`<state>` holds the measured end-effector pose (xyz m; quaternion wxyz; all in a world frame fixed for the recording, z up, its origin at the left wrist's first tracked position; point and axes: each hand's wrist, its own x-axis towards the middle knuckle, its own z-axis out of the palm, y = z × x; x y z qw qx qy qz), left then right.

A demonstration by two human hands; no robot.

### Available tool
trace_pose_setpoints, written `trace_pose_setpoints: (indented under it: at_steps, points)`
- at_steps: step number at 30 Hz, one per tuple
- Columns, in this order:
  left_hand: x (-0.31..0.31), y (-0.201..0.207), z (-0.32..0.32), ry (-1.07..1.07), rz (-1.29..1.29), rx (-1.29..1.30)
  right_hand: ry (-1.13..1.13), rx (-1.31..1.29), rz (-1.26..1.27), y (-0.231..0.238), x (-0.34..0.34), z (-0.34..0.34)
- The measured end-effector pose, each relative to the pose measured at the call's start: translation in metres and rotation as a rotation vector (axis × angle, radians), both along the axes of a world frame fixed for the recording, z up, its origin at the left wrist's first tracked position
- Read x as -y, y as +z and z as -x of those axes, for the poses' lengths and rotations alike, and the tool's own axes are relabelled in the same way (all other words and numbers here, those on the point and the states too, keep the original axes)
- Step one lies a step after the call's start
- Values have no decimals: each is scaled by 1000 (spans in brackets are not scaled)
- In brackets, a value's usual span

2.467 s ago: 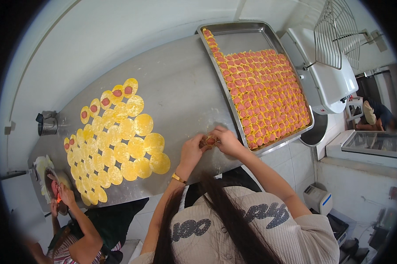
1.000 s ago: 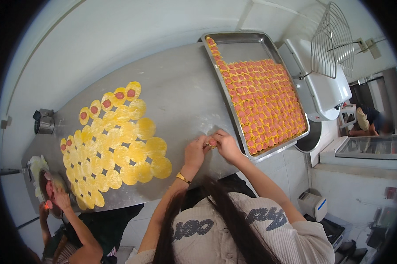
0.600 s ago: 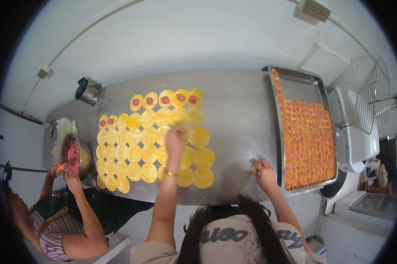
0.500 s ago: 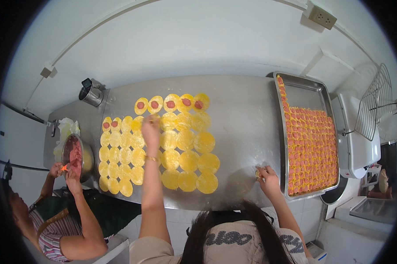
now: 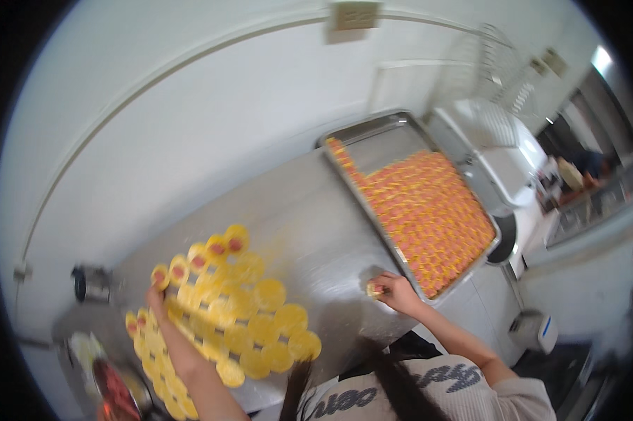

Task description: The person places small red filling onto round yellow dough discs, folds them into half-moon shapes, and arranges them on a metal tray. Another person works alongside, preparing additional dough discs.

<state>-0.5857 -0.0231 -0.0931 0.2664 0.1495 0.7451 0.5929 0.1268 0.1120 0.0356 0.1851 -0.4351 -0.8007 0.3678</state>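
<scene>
My left hand [image 5: 156, 298] is at the far-left end of the top row, its fingertips pinching the near edge of a yellow dumpling wrapper [image 5: 160, 276] topped with pink meat filling. In my right hand [image 5: 398, 293], fingers closed, is a small filled dumpling [image 5: 374, 288], held just over the steel table near the tray. Several flat round yellow wrappers [image 5: 270, 294] lie in rows to the left, most bare. Those along the top row carry a dab of meat [image 5: 217, 247]. My left forearm covers part of the rows.
A large metal tray [image 5: 383, 149] at the right holds close rows of filled dumplings [image 5: 428, 217]. At the lower left stands a bowl of pink meat [image 5: 114, 387], beside a blurred co-worker's hand. A dark metal container [image 5: 92, 283] stands near the wall, and a white appliance [image 5: 495, 151] behind the tray.
The view has swung right and tilted. My left hand has moved to the leftmost filled wrapper of the top row. My right hand stays near the tray, a dumpling now visible in its fingers.
</scene>
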Motion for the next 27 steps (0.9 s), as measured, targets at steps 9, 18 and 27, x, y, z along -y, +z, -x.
trace_pose_setpoints:
  at_steps: [9, 18, 27]
  points:
    - [-8, 43, -51, 142, -659, 434, -296, -164, -115, 60, -149, -116]
    - [6, 103, -336, 98, -710, 647, -225, 139, -370, 46, -397, -191]
    - [14, 118, -569, 258, -574, 687, 201, 445, -347, -16, -485, -171]
